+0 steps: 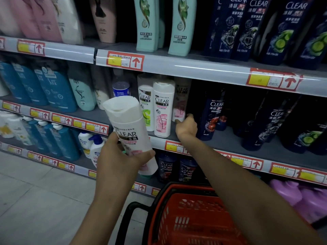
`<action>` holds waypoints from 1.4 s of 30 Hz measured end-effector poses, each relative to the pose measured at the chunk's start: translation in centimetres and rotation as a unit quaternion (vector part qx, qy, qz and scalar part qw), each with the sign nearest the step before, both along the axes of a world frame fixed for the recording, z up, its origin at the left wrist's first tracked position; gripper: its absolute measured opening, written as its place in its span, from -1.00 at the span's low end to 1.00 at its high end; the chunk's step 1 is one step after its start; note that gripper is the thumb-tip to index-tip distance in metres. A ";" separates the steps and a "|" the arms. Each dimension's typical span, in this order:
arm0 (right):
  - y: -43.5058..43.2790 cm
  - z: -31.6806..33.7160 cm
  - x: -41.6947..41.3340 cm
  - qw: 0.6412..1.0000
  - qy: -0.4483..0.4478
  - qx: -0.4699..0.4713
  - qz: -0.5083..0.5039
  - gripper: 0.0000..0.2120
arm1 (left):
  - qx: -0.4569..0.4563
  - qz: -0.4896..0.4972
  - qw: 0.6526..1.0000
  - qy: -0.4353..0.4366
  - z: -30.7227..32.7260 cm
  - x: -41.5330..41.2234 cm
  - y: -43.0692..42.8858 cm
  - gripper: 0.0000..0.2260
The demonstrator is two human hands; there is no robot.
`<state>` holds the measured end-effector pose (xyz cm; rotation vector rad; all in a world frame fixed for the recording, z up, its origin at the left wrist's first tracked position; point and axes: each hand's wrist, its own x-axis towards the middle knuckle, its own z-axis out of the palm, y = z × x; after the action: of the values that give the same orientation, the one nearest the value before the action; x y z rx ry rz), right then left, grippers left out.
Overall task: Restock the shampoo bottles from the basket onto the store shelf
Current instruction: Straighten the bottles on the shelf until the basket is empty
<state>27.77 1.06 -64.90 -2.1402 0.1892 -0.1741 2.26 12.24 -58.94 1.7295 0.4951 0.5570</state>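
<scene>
My left hand (117, 157) grips a white Clear shampoo bottle with a pink label (130, 129), tilted with its cap up and to the left, in front of the middle shelf (230, 141). My right hand (186, 127) reaches onto that shelf, fingers curled at the base of a white and pink bottle (180, 101) standing further back. Whether it grips that bottle I cannot tell. Two matching white Clear bottles (161, 108) stand just left of it. The red basket (194, 216) sits below my arms, its inside mostly hidden.
Dark blue Clear bottles (214, 115) fill the shelf right of my right hand. Teal and blue bottles (53, 91) stand at the left. The top shelf holds mint green bottles (146, 23) and more dark ones. Purple packs (297, 197) lie at the lower right. Tiled floor (44, 200) spreads left.
</scene>
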 end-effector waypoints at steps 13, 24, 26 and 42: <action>0.7 0.1 2.1 0.997 0.010 -0.078 -0.014 -0.65 | 0.009 -0.001 1.000 -0.002 -0.1 0.5 0.4 -0.51; 1.4 0.3 2.4 0.995 0.007 -0.093 -0.027 -0.62 | 0.007 0.008 1.000 0.003 0.1 0.6 0.3 -0.48; 1.4 0.4 2.3 0.995 0.005 -0.097 -0.028 -0.63 | 0.004 0.007 1.000 0.003 0.2 0.6 0.4 -0.49; 0.5 -0.2 -4.5 0.982 -0.004 -0.065 0.175 -0.54 | -0.004 0.022 1.000 0.020 0.6 -0.4 0.9 -0.45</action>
<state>23.22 1.54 -65.09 -2.2637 -0.2100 0.0117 1.81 13.14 -58.35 1.7283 0.5635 0.5527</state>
